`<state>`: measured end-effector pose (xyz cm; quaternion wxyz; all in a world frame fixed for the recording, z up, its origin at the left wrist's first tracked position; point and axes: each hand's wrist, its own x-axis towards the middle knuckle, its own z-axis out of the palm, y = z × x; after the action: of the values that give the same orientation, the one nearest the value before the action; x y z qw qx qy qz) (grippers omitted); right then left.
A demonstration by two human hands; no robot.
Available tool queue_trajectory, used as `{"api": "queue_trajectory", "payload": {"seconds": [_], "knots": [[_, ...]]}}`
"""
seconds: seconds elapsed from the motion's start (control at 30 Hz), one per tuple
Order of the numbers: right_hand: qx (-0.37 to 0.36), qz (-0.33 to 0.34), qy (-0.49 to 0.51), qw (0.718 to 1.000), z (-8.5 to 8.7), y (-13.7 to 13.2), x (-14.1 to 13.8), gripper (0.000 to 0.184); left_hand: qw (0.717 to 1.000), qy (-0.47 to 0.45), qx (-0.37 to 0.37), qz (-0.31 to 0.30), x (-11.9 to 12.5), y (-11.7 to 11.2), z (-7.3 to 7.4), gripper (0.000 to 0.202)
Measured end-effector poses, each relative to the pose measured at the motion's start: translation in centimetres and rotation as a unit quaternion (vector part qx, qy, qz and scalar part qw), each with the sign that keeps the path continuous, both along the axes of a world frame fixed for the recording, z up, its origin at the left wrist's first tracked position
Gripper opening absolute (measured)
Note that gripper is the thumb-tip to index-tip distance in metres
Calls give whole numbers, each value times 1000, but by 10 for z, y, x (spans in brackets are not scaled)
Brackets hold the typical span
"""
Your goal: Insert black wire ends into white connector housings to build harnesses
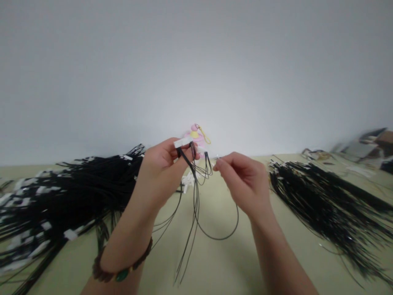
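My left hand (164,172) is closed on a bundle of thin black wires (195,196), with a white connector (183,142) at the top of its fingers. Loose ends of these wires hang down below the hand. To the right, my right hand (245,180) pinches the end of one black wire (219,238), which loops under both hands. A small tip shows at those fingertips, too blurred to make out. Between the hands, a second white connector (201,150) with looped wires is partly hidden by my left fingers.
A large heap of black wires with white connectors (101,180) covers the table's left side. More black wires (322,200) lie fanned out on the right. Small white parts (188,180) and a pink-and-yellow trinket (195,133) are behind my hands, near the wall (196,61).
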<state>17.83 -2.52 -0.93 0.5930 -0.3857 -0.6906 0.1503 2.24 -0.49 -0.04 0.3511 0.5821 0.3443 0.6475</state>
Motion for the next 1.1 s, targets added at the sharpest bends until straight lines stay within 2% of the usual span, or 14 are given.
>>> {"api": "queue_trajectory", "payload": {"seconds": [0.1,0.3,0.5,0.93,1.1], "knots": [[-1,-3,-39,999,-3,2,-7,23,998,61,28,22,-1,-4,0,4],[-1,-17,-46,999,-5,6,-9,26,978,166,96,77,0,-16,4,5],[-14,-15,-54,998,-5,6,-9,27,954,248,118,118,2,-22,9,10],[-34,-12,-66,997,-5,5,-6,29,957,233,123,117,4,-19,6,10],[-46,-2,-62,997,-4,6,-5,29,948,258,139,121,3,-20,6,13]]}}
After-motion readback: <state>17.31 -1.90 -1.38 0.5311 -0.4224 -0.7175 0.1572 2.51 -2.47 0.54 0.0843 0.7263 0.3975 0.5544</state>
